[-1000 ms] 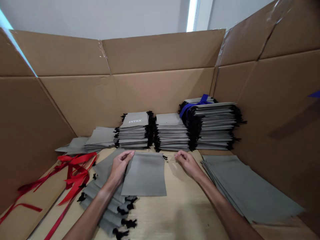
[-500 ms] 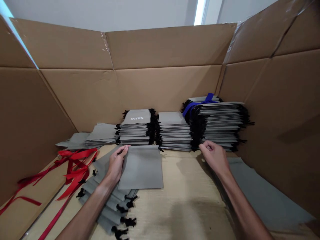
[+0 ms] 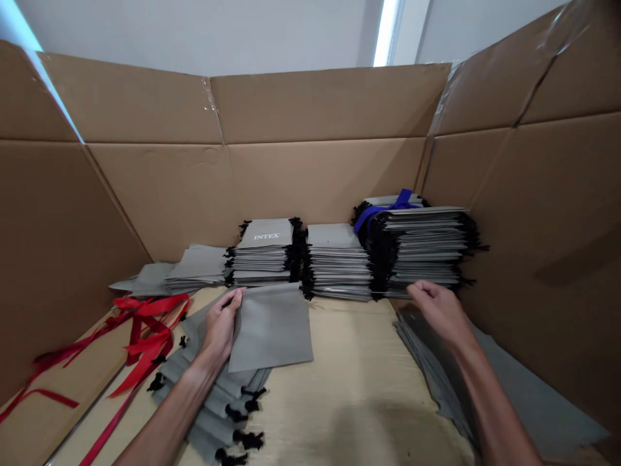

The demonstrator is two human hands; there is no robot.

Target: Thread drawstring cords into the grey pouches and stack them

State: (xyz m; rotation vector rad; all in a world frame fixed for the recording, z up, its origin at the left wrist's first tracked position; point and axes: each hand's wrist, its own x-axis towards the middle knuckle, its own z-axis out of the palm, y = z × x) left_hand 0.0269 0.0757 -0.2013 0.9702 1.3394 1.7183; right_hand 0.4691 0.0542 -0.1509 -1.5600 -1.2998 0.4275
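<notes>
A flat grey fabric pouch point(image 3: 272, 331) hangs from my left hand point(image 3: 222, 323), its upper left corner pinched between thumb and fingers. Out to the right, my right hand point(image 3: 439, 310) is closed on the end of a thin, straight rod or wire point(image 3: 359, 292). This thin line runs back towards the pouch's top hem; exactly where it ends I cannot make out. Below my left forearm lies a fanned row of grey pouches point(image 3: 213, 414) with black knotted cord ends. Loose grey fabric pieces point(image 3: 509, 375) lie beneath my right forearm.
Stacks of grey pouches point(image 3: 266, 259), point(image 3: 339, 262) stand at the back, the top left one printed INTEX. A taller stack point(image 3: 427, 249) with a blue ribbon point(image 3: 383, 212) is at right. Red ribbon point(image 3: 150, 317) lies left. Cardboard walls point(image 3: 320, 171) enclose the table.
My right hand has moved further right, drawing the thin line out longer from the pouch. The pouch tilts slightly in my left hand, which has shifted a little left. The camera view has tipped upward.
</notes>
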